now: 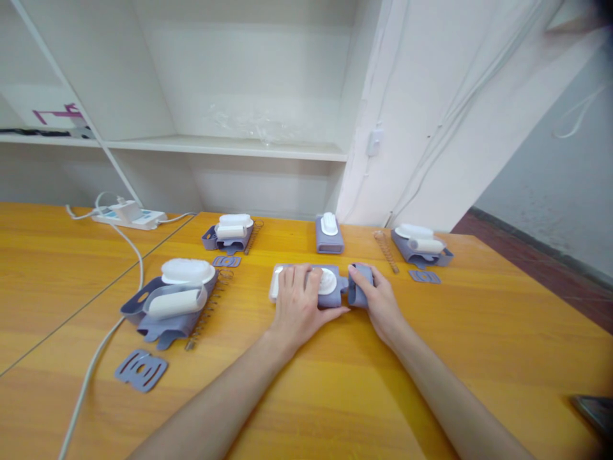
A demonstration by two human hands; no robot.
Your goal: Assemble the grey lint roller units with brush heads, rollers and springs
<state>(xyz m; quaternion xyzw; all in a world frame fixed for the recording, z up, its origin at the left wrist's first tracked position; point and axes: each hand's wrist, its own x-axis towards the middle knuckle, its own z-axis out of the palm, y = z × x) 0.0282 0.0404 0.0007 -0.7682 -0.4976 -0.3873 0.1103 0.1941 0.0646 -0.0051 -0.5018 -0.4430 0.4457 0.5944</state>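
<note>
My left hand point(301, 300) lies over a grey-purple plastic housing point(330, 299) on the table, its fingers curled across the top and the thumb stretched along the near side. A white round part point(327, 281) shows on top of the housing, and a whitish end sticks out at its left. Between thumb and fingers, my right hand point(380, 300) grips a short grey-purple end cap point(359, 285). The cap is beside the housing's right end, where a narrow tab points toward it; whether tab and cap touch I cannot tell.
Similar part sets sit at left point(177, 300), back left point(230, 233) and back right point(420, 246), with coil springs point(209, 310) and flat slotted plates point(142, 370). Another housing point(329, 244) stands behind my hands. A power strip point(129, 215) trails a cable. A dark device point(594, 412) lies at right.
</note>
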